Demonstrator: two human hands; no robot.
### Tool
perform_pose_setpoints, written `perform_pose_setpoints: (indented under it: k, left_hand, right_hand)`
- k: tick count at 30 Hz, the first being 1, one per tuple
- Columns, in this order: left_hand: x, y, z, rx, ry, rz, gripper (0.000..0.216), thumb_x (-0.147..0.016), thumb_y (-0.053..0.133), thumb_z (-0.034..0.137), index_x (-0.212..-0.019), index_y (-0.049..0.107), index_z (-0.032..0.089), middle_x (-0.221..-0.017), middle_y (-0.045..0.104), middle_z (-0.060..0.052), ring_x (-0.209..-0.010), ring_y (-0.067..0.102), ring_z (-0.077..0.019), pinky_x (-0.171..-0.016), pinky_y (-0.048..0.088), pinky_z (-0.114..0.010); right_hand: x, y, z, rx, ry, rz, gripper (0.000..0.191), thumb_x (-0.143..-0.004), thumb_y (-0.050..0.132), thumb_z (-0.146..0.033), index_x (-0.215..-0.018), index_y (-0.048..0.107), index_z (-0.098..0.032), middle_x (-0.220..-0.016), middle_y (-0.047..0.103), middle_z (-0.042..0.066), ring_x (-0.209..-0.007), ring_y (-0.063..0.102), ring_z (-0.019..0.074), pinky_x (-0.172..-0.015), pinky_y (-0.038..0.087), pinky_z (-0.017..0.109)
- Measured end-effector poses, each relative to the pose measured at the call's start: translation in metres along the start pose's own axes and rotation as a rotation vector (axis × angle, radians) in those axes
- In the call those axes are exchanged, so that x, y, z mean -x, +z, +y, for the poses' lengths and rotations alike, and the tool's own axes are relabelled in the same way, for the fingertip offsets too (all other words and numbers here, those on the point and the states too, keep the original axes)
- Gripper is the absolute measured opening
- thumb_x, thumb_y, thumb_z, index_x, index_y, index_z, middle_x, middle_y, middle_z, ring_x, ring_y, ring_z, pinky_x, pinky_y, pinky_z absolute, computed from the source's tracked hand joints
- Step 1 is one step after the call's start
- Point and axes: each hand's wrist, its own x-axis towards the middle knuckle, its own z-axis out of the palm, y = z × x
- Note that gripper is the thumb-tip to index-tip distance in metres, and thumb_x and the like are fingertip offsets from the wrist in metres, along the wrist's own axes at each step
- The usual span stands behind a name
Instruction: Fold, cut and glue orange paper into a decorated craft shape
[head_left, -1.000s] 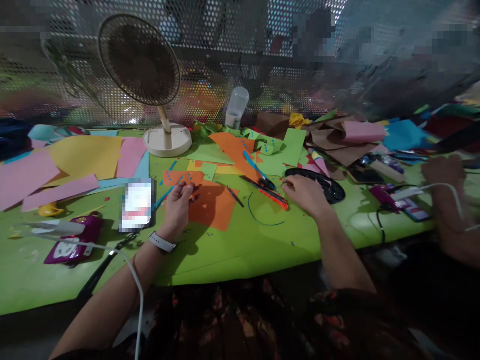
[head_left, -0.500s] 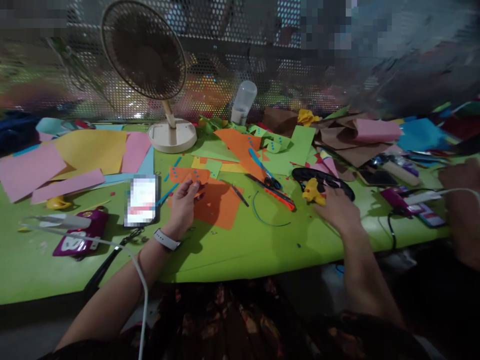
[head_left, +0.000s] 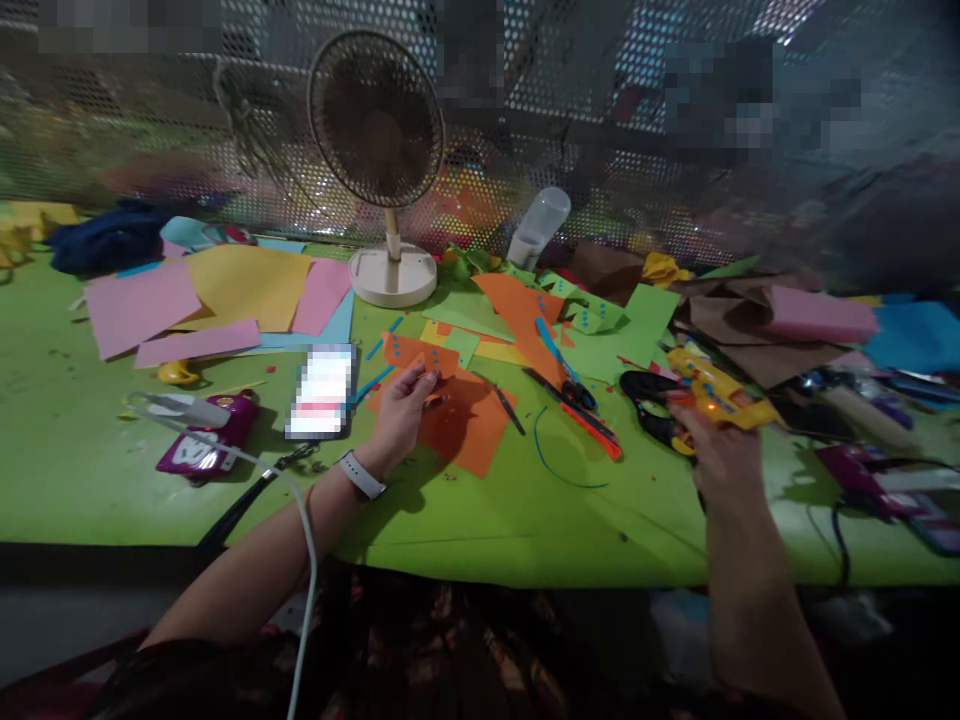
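Observation:
My left hand (head_left: 403, 405) pinches a small orange paper piece with blue dots (head_left: 442, 357) between thumb and fingers. Below it lies an orange paper sheet (head_left: 480, 430). My right hand (head_left: 724, 455) is closed around a yellow glue gun (head_left: 724, 390) with a small orange light. Beside that hand, on its left, is a black oval object (head_left: 649, 405) whose kind I cannot tell. Between my hands are scissors (head_left: 579, 392), an orange-and-black cutter (head_left: 596, 430), a thin dark pointed tool (head_left: 508, 408) and a curved blue strand (head_left: 541, 455).
A fan (head_left: 394, 278) stands at the back, near a tilted clear bottle (head_left: 544, 215). A phone (head_left: 322, 392) and a purple power block (head_left: 210, 440) lie left. A white cable (head_left: 306, 560) crosses my left forearm. Coloured paper (head_left: 247, 285) and brown paper (head_left: 739, 325) line the back.
My right hand has taken hold of the glue gun and raised it beside the black object. The left hand still pinches the orange paper. Another person's arm at right has left the view.

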Motion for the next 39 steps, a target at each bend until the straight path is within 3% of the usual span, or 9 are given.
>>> perform_pose_setpoints:
  k: [3, 7, 10, 13, 21, 29, 39]
  left_hand:
    - [0.002, 0.001, 0.002, -0.015, 0.002, 0.01, 0.033, -0.069, 0.08, 0.038, -0.089, 0.063, 0.019, -0.092, 0.069, -0.004, -0.092, 0.068, -0.0192, -0.071, 0.054, -0.027]
    - [0.0, 0.0, 0.001, -0.043, 0.005, 0.035, 0.037, -0.069, 0.079, 0.037, -0.096, 0.061, 0.019, -0.088, 0.069, -0.003, -0.088, 0.068, -0.0186, -0.073, 0.055, -0.029]
    - [-0.002, -0.002, -0.002, -0.071, 0.008, 0.026, 0.034, -0.071, 0.077, 0.037, -0.095, 0.06, 0.02, -0.085, 0.068, -0.002, -0.082, 0.067, -0.0167, -0.072, 0.055, -0.029]
    - [-0.002, -0.003, -0.005, -0.059, -0.001, 0.02, 0.032, -0.072, 0.077, 0.037, -0.093, 0.059, 0.02, -0.087, 0.067, -0.001, -0.084, 0.067, -0.0167, -0.071, 0.055, -0.028]
    - [0.002, -0.001, -0.007, -0.081, -0.014, -0.026, 0.035, -0.074, 0.075, 0.041, -0.097, 0.058, 0.021, -0.091, 0.067, -0.002, -0.089, 0.066, -0.0176, -0.074, 0.056, -0.029]
    - [0.005, 0.0, -0.007, -0.111, 0.005, -0.058, 0.03, -0.08, 0.07, 0.037, -0.102, 0.057, 0.022, -0.095, 0.069, -0.003, -0.094, 0.067, -0.0191, -0.077, 0.057, -0.032]
    - [0.007, 0.002, -0.005, -0.109, 0.007, -0.079, 0.026, -0.083, 0.068, 0.033, -0.102, 0.055, 0.021, -0.095, 0.07, -0.004, -0.093, 0.068, -0.0177, -0.077, 0.057, -0.03]
  right_hand:
    - [-0.003, 0.035, -0.041, -0.402, 0.011, -0.123, 0.013, -0.077, 0.066, -0.029, -0.085, 0.072, -0.021, -0.083, 0.073, 0.005, -0.066, 0.065, 0.0184, -0.055, 0.052, 0.029]
    - [0.009, 0.091, -0.094, -0.763, 0.1, -0.551, 0.024, -0.07, 0.074, -0.035, -0.088, 0.069, -0.02, -0.093, 0.073, 0.006, -0.071, 0.068, 0.0172, -0.048, 0.046, 0.023]
    - [0.028, 0.117, -0.116, -0.847, 0.191, -0.733, 0.026, -0.068, 0.078, -0.036, -0.083, 0.067, -0.018, -0.081, 0.072, 0.004, -0.06, 0.063, 0.013, -0.046, 0.042, 0.021]
    - [0.044, 0.127, -0.119, -0.825, 0.266, -0.826, 0.028, -0.067, 0.078, -0.039, -0.082, 0.067, -0.019, -0.078, 0.071, 0.003, -0.054, 0.059, 0.0105, -0.048, 0.043, 0.022]
    - [0.047, 0.133, -0.11, -0.734, 0.287, -0.808, 0.037, -0.065, 0.076, -0.053, -0.074, 0.063, -0.019, -0.06, 0.061, -0.001, -0.042, 0.044, 0.008, -0.042, 0.035, 0.023]
    - [0.045, 0.13, -0.115, -0.699, 0.272, -0.809, 0.042, -0.062, 0.077, -0.057, -0.071, 0.062, -0.019, -0.051, 0.054, -0.003, -0.041, 0.042, 0.0091, -0.041, 0.036, 0.024]
    - [0.048, 0.137, -0.108, -0.681, 0.204, -0.811, 0.038, -0.067, 0.074, -0.055, -0.073, 0.061, -0.019, -0.055, 0.054, -0.003, -0.042, 0.042, 0.0085, -0.041, 0.039, 0.024]
